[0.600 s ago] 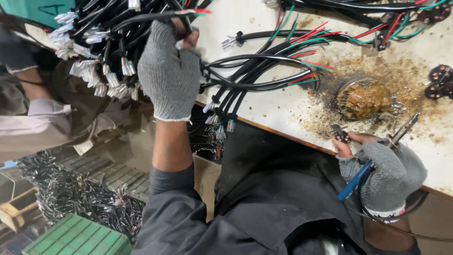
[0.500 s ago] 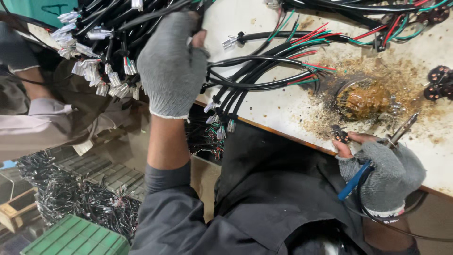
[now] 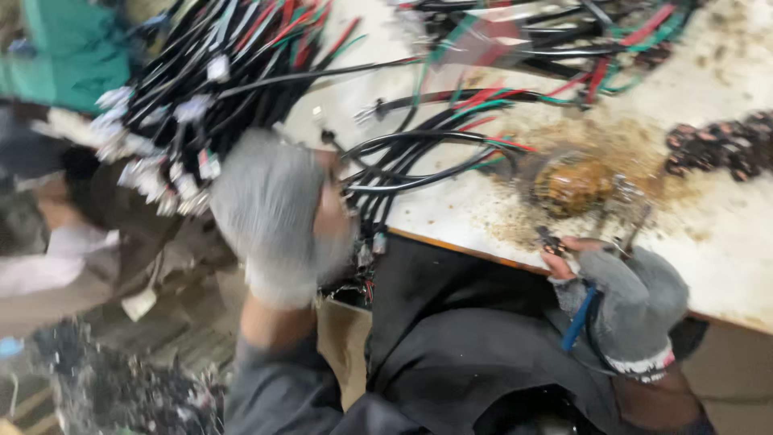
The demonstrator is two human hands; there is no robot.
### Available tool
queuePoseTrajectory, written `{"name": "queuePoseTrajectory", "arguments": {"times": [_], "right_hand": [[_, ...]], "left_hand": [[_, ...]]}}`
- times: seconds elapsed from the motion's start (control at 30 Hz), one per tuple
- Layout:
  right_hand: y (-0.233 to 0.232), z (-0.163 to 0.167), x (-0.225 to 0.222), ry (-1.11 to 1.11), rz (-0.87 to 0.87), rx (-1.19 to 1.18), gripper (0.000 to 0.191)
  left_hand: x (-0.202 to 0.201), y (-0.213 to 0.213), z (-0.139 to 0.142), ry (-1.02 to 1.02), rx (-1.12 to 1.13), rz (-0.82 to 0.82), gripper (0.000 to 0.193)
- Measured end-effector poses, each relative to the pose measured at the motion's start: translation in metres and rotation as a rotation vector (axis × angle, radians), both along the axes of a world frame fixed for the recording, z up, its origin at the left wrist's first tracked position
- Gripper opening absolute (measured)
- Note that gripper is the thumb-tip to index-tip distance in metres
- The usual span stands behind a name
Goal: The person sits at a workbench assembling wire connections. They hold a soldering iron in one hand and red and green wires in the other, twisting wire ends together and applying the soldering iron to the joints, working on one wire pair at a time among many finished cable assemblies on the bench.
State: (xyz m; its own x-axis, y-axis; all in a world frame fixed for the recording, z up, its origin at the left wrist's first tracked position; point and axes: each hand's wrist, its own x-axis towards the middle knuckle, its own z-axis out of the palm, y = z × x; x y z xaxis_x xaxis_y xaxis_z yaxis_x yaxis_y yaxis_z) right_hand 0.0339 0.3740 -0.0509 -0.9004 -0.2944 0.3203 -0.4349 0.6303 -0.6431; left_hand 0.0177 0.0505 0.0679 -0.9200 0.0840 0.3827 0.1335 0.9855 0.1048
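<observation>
Left hand (image 3: 278, 213), grey-gloved and motion-blurred, is closed around a bundle of black cable harnesses (image 3: 241, 89) hanging over the stained white table edge (image 3: 483, 234). Right hand (image 3: 632, 310), gloved, is clasped on blue-handled pliers (image 3: 581, 316) at the table's near edge, beside a brown grease-caked lump (image 3: 572, 184).

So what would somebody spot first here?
Probably the big tangle of black wires with white plugs at upper left, where the gloved left hand has its grip. Next, the brown gunk smeared on the white table, just above the right hand holding a blue-handled tool.
</observation>
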Motion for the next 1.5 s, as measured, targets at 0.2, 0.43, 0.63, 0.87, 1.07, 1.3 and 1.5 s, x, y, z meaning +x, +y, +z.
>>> {"name": "queuePoseTrajectory", "arguments": {"times": [0.2,0.43,0.63,0.87,1.07,1.3,1.5], "right_hand": [[0.028,-0.007,0.015,-0.186,-0.01,-0.166,0.022],[0.056,-0.001,0.06,-0.526,-0.214,-0.463,0.018],[0.059,-0.001,0.061,-0.574,-0.183,-0.459,0.013],[0.059,-0.009,0.058,-0.572,-0.17,-0.47,0.016],[0.067,-0.015,0.06,-0.595,-0.176,-0.46,0.019],[0.052,0.007,0.039,-0.606,-0.122,-0.397,0.023],[0.061,0.0,0.045,-0.73,-0.108,-0.623,0.038]], "left_hand": [[0.039,0.063,-0.065,-0.875,1.249,-0.164,0.027],[0.065,0.102,-0.117,-1.109,1.256,-0.331,0.027],[0.038,0.1,-0.094,-0.879,0.699,-0.627,0.042],[0.038,0.155,-0.092,-0.719,1.078,-0.389,0.028],[0.044,0.157,-0.112,-0.782,1.297,-0.343,0.019],[0.032,0.14,-0.114,-0.73,0.901,-0.597,0.018],[0.015,0.122,-0.115,-0.911,0.836,-0.878,0.026]]}}
